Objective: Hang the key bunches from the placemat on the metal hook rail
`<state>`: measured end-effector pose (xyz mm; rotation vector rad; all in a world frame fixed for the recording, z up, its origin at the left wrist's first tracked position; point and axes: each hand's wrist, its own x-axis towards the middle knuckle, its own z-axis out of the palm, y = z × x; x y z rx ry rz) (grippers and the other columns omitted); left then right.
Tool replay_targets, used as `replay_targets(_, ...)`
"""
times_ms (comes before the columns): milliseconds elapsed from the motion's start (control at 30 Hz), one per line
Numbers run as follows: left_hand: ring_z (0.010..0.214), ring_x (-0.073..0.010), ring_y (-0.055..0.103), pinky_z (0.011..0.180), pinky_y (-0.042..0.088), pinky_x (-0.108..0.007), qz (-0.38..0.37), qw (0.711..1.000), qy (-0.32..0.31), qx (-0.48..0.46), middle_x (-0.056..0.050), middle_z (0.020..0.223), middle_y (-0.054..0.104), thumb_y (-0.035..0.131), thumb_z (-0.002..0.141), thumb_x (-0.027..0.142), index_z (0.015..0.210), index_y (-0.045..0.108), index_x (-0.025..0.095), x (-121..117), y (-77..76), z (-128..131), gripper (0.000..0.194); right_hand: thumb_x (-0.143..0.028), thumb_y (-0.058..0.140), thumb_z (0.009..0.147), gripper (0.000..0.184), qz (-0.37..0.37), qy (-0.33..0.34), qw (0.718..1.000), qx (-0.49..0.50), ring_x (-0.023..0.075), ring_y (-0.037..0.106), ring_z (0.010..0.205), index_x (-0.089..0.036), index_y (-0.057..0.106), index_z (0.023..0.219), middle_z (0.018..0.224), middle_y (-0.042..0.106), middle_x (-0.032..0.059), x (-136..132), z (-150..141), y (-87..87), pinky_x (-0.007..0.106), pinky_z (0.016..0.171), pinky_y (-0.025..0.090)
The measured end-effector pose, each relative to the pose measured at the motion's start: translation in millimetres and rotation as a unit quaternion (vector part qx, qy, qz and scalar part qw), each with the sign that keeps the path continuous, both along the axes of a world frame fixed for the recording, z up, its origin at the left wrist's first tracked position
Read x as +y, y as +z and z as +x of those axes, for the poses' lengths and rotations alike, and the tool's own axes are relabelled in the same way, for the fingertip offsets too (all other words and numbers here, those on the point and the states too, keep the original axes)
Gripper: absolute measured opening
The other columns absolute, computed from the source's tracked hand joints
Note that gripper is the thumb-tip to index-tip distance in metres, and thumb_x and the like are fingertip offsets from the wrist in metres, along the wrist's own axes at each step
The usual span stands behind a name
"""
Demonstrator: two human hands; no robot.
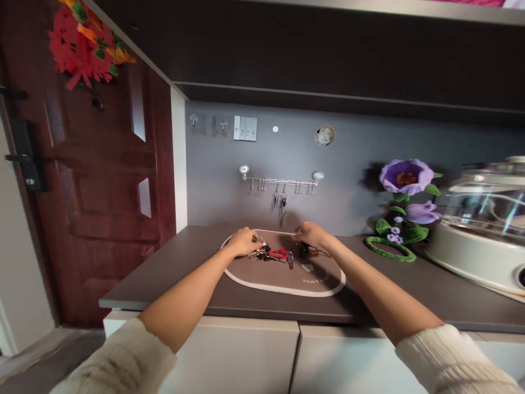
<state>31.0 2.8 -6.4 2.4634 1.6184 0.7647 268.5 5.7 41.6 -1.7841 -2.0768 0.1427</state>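
Observation:
My left hand (pixel 245 242) is at the left part of a brown oval mat with a pale rim (pixel 283 288), its fingers closed on a bunch of keys (pixel 259 251). Beside that bunch, near the middle of the mat, lies a red cord loop (pixel 279 253) with metal clasps or keys at its ends. My right hand (pixel 311 234) hovers over the mat's right back part, its fingers bent and apart. Under it lies a dark item (pixel 304 249), partly hidden, perhaps more keys. Behind the mat, a clear hook rail (pixel 279 181) on the wall carries a few hanging keys (pixel 284 202).
The mat lies on a dark countertop (pixel 176 273) above white cabinets (pixel 246 350). To the right stand a purple felt flower (pixel 406 178) and a white appliance with a clear lid (pixel 471 246). A dark shelf (pixel 328 60) overhangs. At left is a red-brown door (pixel 110 219).

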Motion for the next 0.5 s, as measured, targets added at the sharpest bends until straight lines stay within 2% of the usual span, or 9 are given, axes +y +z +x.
replay_targets(100,0.088,-0.0241,0.058,0.073,0.043,-0.032,0.026,0.998,0.01,0.055,-0.01,0.097,0.062,0.044,0.073,0.042,0.089,0.064,0.022,-4,1.0,4,0.033,-0.044,0.069,0.055,0.045,0.012,-0.011,0.998,0.061,0.0261,0.059,0.088,-0.015,0.061,0.089,0.088,0.064,0.0112,19,-14,11.2,0.035,0.077,0.044)
replay_targets(167,0.092,-0.0261,0.057,0.077,0.042,-0.035,0.05,0.995,0.01,0.085,-0.012,0.099,0.062,0.043,0.074,0.043,0.092,0.064,0.022,-5,0.8,6,0.035,-0.051,0.067,0.055,0.058,0.067,-0.022,0.986,0.154,0.0269,0.056,0.096,-0.015,0.055,0.099,0.098,0.062,0.0125,36,-28,17.0,0.037,0.081,0.044)
replay_targets(233,0.095,-0.0282,0.056,0.08,0.04,-0.039,0.075,0.992,0.013,0.103,-0.013,0.098,0.062,0.041,0.075,0.046,0.09,0.065,0.021,-6,0.3,8,0.038,-0.055,0.067,0.053,0.065,0.101,-0.077,0.967,0.22,0.028,0.056,0.096,-0.014,0.05,0.101,0.099,0.061,0.0145,56,-43,19.2,0.039,0.08,0.044)
replay_targets(333,0.095,-0.0288,0.055,0.082,0.038,-0.042,0.103,0.989,0.018,0.107,-0.014,0.095,0.063,0.038,0.076,0.05,0.088,0.066,0.021,-5,-0.1,9,0.042,-0.058,0.069,0.047,0.077,0.114,-0.151,0.949,0.253,0.0267,0.058,0.092,-0.014,0.044,0.105,0.1,0.059,0.0147,81,-63,15.6,0.038,0.074,0.047)
replay_targets(433,0.093,-0.0288,0.056,0.081,0.038,-0.042,0.114,0.987,0.007,0.111,-0.014,0.094,0.063,0.035,0.078,0.051,0.088,0.066,0.019,-4,0.1,9,0.046,-0.049,0.063,0.062,0.055,0.128,-0.17,0.943,0.256,0.0233,0.059,0.089,-0.015,0.045,0.102,0.097,0.06,0.0132,96,-71,8.6,0.034,0.075,0.047)
replay_targets(500,0.093,-0.0287,0.056,0.081,0.038,-0.042,0.119,0.986,0.002,0.113,-0.015,0.093,0.063,0.034,0.079,0.05,0.089,0.066,0.018,-3,0.2,8,0.046,-0.038,0.053,0.074,0.035,0.15,-0.147,0.949,0.236,0.0226,0.059,0.09,-0.014,0.047,0.099,0.095,0.06,0.0144,99,-70,4.9,0.033,0.078,0.046)
